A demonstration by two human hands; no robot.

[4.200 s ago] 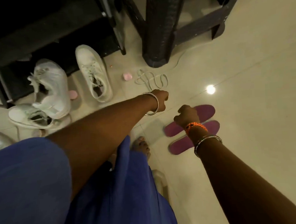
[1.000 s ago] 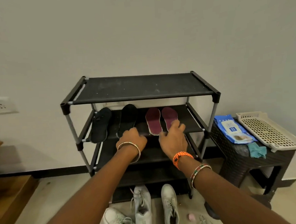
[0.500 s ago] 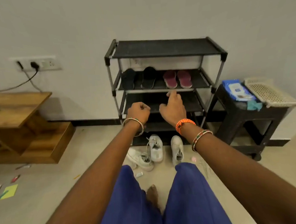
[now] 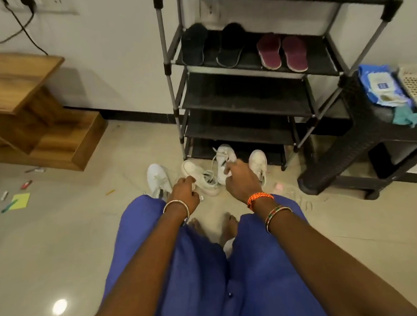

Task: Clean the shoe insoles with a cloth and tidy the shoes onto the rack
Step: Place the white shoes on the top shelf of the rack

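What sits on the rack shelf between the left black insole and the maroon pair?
Head view: the second black insole lies there, between the left black insole and the maroon insoles, all on the rack shelf.

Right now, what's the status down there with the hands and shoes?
Both hands low over white sneakers on floor; left hand grip unclear, right hand relaxed. Four insoles already on rack. Loose laces tangled among sneakers.

Indoor light, moderately dim, warm cast. Ceiling lamp reflects as a round glare spot on the glossy floor. Rack shelves sit in deep shadow. Wide-angle bending at the edges. Slight motion blur overall; white shoes soft.
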